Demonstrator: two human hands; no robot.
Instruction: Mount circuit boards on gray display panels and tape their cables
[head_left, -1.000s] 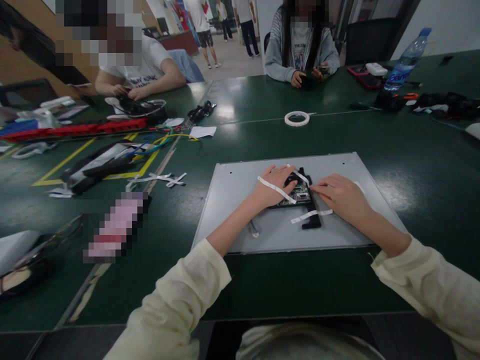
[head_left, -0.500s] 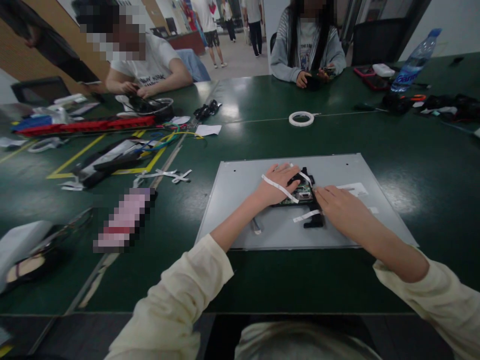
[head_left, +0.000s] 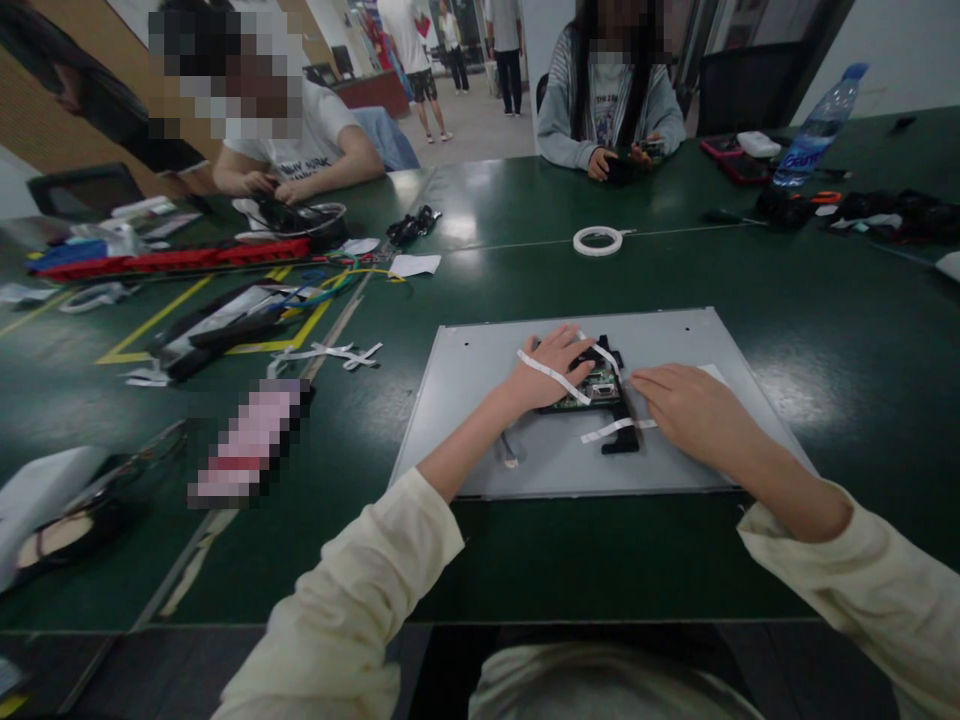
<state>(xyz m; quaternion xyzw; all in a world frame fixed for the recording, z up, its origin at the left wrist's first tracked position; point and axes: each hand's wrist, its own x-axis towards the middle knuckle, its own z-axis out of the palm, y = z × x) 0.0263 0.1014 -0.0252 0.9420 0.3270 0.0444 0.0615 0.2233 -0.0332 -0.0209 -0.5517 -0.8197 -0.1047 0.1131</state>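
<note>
A black bracket [head_left: 621, 440] with a green circuit board [head_left: 598, 388] lies on a grey metal panel [head_left: 472, 400]. My left hand [head_left: 555, 365] rests flat across the board's left part, fingers spread, and covers much of it. Across the back of that hand runs a strip of white tape [head_left: 553, 374]. Another white tape strip [head_left: 600, 352] crosses the bracket's upper end, and a lower strip [head_left: 598, 432] crosses its leg. At the bracket's right side is my right hand [head_left: 682, 405], its fingers pressed together; whatever is between the fingertips is hidden.
A tape roll [head_left: 598, 241] lies beyond the panel. Left of it are tape scraps [head_left: 349, 354], a phone [head_left: 251, 440] and a black pouch-like item [head_left: 217, 325]. A water bottle [head_left: 821, 125] stands at far right. Two people sit across the green table [head_left: 495, 560].
My right hand has shifted slightly away from the bracket, uncovering more of the lower tape strip. The left hand stays on the board. The whole view has moved a little.
</note>
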